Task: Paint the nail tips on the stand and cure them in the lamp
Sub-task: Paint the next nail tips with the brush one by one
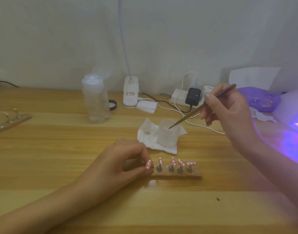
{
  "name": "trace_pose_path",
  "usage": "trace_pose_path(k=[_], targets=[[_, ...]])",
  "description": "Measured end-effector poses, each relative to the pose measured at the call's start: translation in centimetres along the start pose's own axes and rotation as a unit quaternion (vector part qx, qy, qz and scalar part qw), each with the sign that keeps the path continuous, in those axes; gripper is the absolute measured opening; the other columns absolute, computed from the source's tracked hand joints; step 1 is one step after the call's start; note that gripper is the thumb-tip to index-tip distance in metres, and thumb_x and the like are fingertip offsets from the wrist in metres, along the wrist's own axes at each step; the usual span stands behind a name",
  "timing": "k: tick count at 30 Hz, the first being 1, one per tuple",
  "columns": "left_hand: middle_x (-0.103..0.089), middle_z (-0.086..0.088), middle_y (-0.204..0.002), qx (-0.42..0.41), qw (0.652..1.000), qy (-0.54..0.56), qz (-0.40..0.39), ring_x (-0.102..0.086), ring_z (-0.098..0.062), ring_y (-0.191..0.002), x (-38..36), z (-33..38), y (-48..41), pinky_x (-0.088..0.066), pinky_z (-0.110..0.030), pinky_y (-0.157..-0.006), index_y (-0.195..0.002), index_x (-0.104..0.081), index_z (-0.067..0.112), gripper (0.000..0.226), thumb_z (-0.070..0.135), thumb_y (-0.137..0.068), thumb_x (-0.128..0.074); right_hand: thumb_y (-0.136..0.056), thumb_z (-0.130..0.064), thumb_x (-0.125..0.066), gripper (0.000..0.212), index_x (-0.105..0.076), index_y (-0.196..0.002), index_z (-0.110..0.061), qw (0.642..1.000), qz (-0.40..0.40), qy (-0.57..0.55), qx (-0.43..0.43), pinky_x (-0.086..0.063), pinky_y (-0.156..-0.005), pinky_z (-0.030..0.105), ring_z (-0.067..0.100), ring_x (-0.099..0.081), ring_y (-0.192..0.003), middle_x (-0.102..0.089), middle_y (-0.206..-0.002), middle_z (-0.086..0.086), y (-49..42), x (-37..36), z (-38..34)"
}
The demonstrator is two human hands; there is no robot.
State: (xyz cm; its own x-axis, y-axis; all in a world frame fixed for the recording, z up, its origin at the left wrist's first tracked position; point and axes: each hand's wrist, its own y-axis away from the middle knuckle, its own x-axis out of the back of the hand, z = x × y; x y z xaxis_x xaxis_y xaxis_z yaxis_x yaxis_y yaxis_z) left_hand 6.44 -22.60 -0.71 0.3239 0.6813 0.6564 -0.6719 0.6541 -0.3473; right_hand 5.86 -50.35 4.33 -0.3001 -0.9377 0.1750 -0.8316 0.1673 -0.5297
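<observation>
Drips from the thin brown brush (187,116), pinched in the right hand (229,107) over the frosted glass cup (168,137), may smear the pink dotted nail tips (173,161); the left hand (121,164) pinches the wooden stand (178,176) at its left end.

The left hand (121,160) grips the left end of the wooden stand (178,176), which carries five pink nail tips (173,161) dotted white. Behind the stand, the right hand (229,107) holds a brush (193,112), its tip inside a frosted cup (168,135) on a tissue (145,132). Far right of the stand, a lamp (293,108) glows purple.
</observation>
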Motion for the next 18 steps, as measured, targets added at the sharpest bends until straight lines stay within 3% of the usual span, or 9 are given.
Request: trace_pose_path(k=[2, 5, 6, 10, 13, 18], targets=[[-0.067, 0.013, -0.092, -0.017, 1.000, -0.007, 0.011, -0.061, -0.011, -0.095, -0.1, 0.0, 0.2, -0.041, -0.011, -0.074, -0.076, -0.064, 0.034, 0.019, 0.023, -0.084, -0.077, -0.098, -0.020, -0.058, 0.018, -0.053, -0.081, -0.020, 0.999, -0.023, 0.041, 0.017, -0.052, -0.049, 0.026, 0.023, -0.062, -0.054, -0.066, -0.062, 0.008, -0.4, -0.2, -0.5], [-0.066, 0.014, -0.092, -0.049, 0.997, -0.044, 0.041, -0.062, -0.014, -0.093, 0.0, 0.6, 0.5, -0.051, -0.038, -0.077, -0.075, -0.065, 0.035, 0.011, 0.035, -0.080, -0.075, -0.096, -0.021, -0.056, 0.014, -0.053, -0.083, -0.017, 0.995, -0.056, 0.077, 0.026, -0.055, -0.054, 0.028, 0.025, -0.066, -0.060, -0.068, -0.067, 0.010, -0.5, -0.4, -0.6], [-0.066, 0.015, -0.091, -0.065, 0.994, -0.064, 0.056, -0.062, -0.012, -0.091, 0.1, 0.9, 0.4, -0.051, -0.039, -0.077, -0.073, -0.066, 0.034, 0.009, 0.038, -0.079, -0.071, -0.095, -0.021, -0.054, 0.012, -0.053, -0.084, -0.016, 0.993, -0.068, 0.088, 0.027, -0.055, -0.055, 0.028, 0.024, -0.066, -0.061, -0.068, -0.068, 0.010, -0.4, -0.5, -0.5], [-0.070, 0.014, -0.092, -0.105, 0.989, -0.034, 0.100, -0.067, -0.013, -0.088, 2.0, 1.9, -0.6, -0.041, -0.014, -0.069, -0.078, -0.067, 0.030, 0.005, 0.031, -0.083, -0.069, -0.092, -0.020, -0.053, 0.008, -0.053, -0.086, -0.015, 0.988, -0.103, 0.109, 0.019, -0.056, -0.056, 0.027, 0.019, -0.067, -0.065, -0.067, -0.071, 0.007, 0.0, -0.9, -0.1], [-0.074, 0.010, -0.094, -0.071, 0.991, 0.043, 0.108, -0.070, -0.016, -0.084, 3.4, 2.4, -1.4, -0.045, -0.016, -0.059, -0.082, -0.065, 0.037, 0.008, 0.033, -0.088, -0.068, -0.092, -0.018, -0.053, 0.007, -0.053, -0.087, -0.013, 0.988, -0.115, 0.099, 0.007, -0.057, -0.057, 0.029, 0.019, -0.068, -0.066, -0.068, -0.071, 0.006, 0.1, -1.1, 0.2], [-0.074, 0.011, -0.087, -0.046, 0.987, 0.124, 0.094, -0.067, -0.007, -0.062, 4.1, 2.9, -4.5, -0.044, -0.008, -0.053, -0.084, -0.067, 0.021, 0.010, 0.029, -0.080, -0.072, -0.092, -0.018, -0.055, 0.008, -0.053, -0.086, -0.012, 0.994, -0.093, 0.029, -0.044, -0.056, -0.057, 0.029, 0.020, -0.066, -0.064, -0.068, -0.068, 0.008, 0.2, -1.1, 0.5]])
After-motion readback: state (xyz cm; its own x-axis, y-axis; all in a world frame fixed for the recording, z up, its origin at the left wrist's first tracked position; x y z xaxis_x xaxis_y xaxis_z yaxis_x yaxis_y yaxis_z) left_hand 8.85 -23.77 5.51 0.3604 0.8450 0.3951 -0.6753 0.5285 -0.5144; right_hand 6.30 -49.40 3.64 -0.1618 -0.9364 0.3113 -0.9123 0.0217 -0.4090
